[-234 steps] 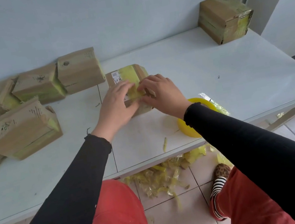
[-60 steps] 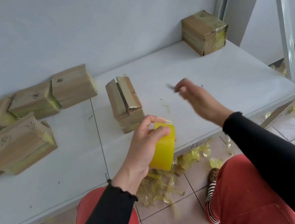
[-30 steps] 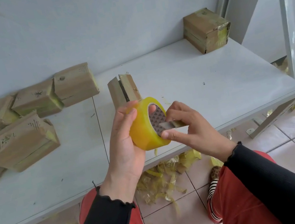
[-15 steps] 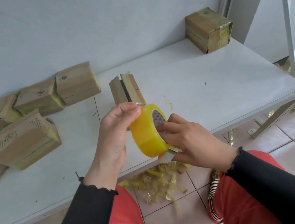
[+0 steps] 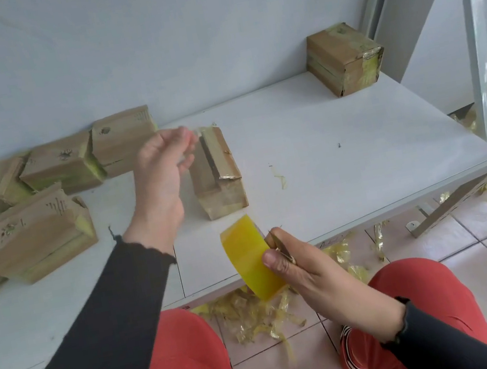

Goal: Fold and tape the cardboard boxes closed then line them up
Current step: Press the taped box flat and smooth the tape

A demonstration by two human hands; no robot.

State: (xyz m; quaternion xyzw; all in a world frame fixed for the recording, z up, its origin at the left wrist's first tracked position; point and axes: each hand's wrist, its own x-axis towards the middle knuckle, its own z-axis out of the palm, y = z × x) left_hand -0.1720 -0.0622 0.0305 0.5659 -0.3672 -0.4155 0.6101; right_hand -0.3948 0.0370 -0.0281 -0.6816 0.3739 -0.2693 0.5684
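A small cardboard box [image 5: 217, 172] stands mid-table with its top flaps folded in and a gap between them. My left hand [image 5: 163, 169] is raised just left of it, blurred, its fingertips pinching what looks like a pale strip of tape. Over the table's front edge my right hand [image 5: 297, 259] grips the yellow tape roll [image 5: 250, 258], with a small blade tucked under the thumb. One taped box [image 5: 343, 59] sits at the back right corner. Several other boxes [image 5: 38, 227] lie in a loose heap at the left.
The white table [image 5: 346, 166] meets the wall at the back. A grey metal post [image 5: 476, 45] rises at its right edge. Yellow tape scraps [image 5: 252, 313] litter the tiled floor between my red-trousered knees and to the right.
The tape roll has passed from my left hand to my right hand. My left hand has risen away from the roll to beside the box's top.
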